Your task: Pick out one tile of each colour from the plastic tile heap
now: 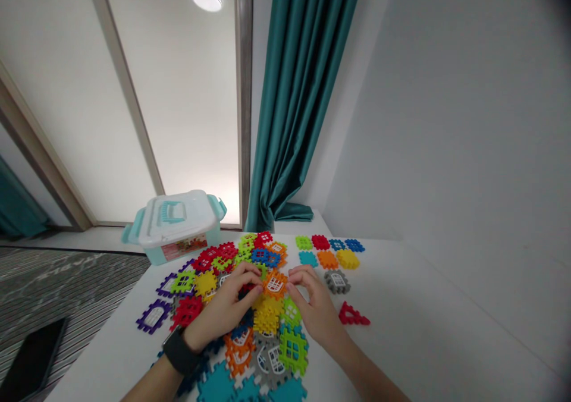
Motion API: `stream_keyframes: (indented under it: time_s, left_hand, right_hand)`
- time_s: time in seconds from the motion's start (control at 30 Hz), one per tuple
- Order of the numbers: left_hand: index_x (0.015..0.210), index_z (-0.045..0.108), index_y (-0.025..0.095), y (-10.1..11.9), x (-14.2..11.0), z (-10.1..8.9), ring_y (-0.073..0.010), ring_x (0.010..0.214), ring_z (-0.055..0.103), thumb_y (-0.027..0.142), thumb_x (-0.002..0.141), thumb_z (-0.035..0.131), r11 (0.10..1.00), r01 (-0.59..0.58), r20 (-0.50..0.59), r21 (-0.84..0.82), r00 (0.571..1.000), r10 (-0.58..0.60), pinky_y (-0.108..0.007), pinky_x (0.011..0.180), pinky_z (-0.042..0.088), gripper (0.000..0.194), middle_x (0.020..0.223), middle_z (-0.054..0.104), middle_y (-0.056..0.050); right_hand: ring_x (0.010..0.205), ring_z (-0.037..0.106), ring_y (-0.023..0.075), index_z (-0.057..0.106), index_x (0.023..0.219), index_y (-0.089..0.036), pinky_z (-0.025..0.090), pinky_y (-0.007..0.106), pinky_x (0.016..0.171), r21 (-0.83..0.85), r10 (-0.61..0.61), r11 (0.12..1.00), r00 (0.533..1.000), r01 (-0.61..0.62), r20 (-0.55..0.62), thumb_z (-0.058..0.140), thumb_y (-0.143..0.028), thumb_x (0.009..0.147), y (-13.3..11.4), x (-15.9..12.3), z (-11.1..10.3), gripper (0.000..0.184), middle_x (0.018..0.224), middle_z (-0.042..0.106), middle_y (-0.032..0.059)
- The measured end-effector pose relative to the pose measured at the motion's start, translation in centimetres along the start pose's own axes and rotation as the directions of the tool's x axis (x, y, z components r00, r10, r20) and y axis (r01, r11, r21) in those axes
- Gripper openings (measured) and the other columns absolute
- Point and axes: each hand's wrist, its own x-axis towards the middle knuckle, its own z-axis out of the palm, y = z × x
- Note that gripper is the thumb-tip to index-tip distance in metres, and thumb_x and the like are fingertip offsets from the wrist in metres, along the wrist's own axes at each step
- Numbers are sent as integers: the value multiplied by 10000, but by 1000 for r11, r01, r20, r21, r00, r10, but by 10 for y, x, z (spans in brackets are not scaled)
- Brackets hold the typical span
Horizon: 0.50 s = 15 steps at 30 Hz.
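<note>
An orange interlocking plastic tile with a white window insert is between my two hands, above the heap of tiles. My left hand, with a dark watch on its wrist, has its thumb and fingers curled at the tile's left edge. My right hand pinches at its right edge. Directly below is a yellow tile. Close to my right hand lie a light green tile and a green window tile. A red tile rests left of my left hand.
Several coloured tiles stand in rows at the back right, among them an orange tile. A grey tile and a red triangular piece lie right of my right hand. A lidded box sits at the white table's back left.
</note>
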Motion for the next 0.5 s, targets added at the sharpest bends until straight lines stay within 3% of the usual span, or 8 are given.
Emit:
stream_keyframes:
  time_s: [0.13,0.3,0.4,0.5]
  left_hand:
    - [935,649,219,0,-1,-2,-230,1058,609,387,1021,486,1000,-15,22,22,1000,14,-410,973,503,249,1100,605,-75]
    - [915,634,213,0,-2,-3,-244,1095,602,381,967,575,998,-26,45,51,999,24,-418,993,500,185,1120,593,-79]
    - [942,618,216,-2,-3,-3,-241,1122,598,320,940,607,997,-35,60,67,998,31,-426,1020,491,105,1161,586,-80]
    - [1018,608,217,-7,-4,-4,-257,1159,582,296,884,678,987,-74,1,140,997,75,-444,1032,489,171,1222,566,-92]
  right_hand:
    - [1036,621,245,625,952,-235,546,397,879,-160,-209,964,977,212,35,512,-228,1010,-4,-5,-2,128,1012,630,82]
    - [1029,623,244,620,1006,-227,554,396,875,-283,-421,852,898,440,130,501,-136,1003,-9,-6,-5,149,953,627,74]
    - [995,630,240,614,1025,-218,562,395,852,-306,-458,819,874,486,161,512,-112,988,-11,-4,-7,151,949,635,76]
    - [1046,624,248,599,1067,-215,568,423,892,-304,-383,848,899,434,214,529,-119,964,-10,-4,-8,157,1046,641,96]
